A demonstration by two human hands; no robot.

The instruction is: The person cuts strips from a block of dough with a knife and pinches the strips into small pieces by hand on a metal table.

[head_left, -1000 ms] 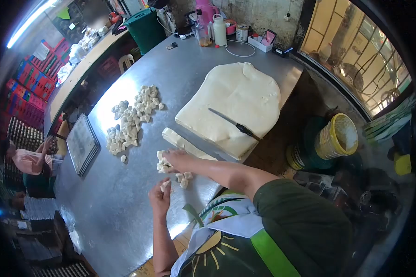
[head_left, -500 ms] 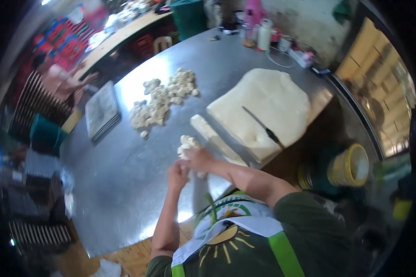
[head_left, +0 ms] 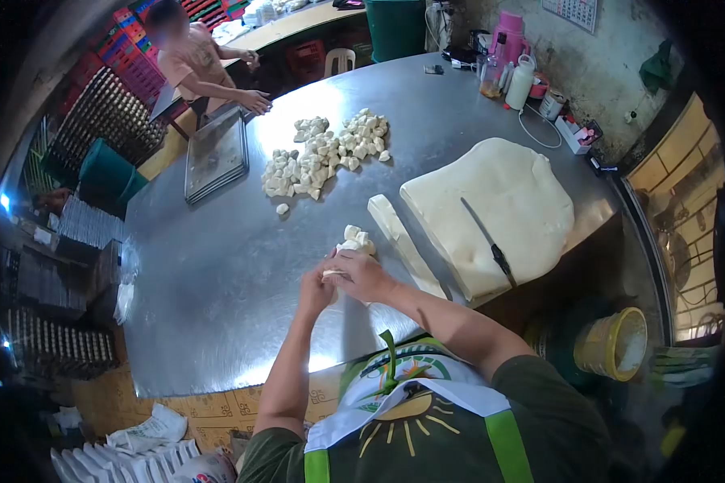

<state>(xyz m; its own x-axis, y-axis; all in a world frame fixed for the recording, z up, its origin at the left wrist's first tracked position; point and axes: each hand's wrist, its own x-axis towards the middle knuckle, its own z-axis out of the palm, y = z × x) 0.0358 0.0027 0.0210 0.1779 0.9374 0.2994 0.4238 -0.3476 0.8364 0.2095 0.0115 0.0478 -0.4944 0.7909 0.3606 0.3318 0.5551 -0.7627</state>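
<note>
My left hand [head_left: 317,291] and my right hand [head_left: 362,278] meet above the metal table, fingers closed together around a small piece of dough [head_left: 332,274]. Just beyond them lie a few cut dough pieces [head_left: 356,237], partly hidden by my right hand. To their right stretches a long dough strip [head_left: 404,241]. Beside that strip spreads a thick slab of pale dough [head_left: 532,201], with a black-handled knife [head_left: 486,236] resting on top. Farther off, a loose pile of dough pieces [head_left: 318,157] sits on the table, one piece [head_left: 282,208] apart from it.
Stacked metal trays [head_left: 217,153] sit at the table's far left edge, with another person's hand [head_left: 254,101] near them. Bottles [head_left: 520,84], a pink flask [head_left: 511,36] and cans line the wall side. A yellow-rimmed bucket [head_left: 620,346] stands below the right edge.
The view has shifted, so the table contents appear lower and farther right. My hands stay together at the dough. The other person is now more upright, reaching toward the trays.
</note>
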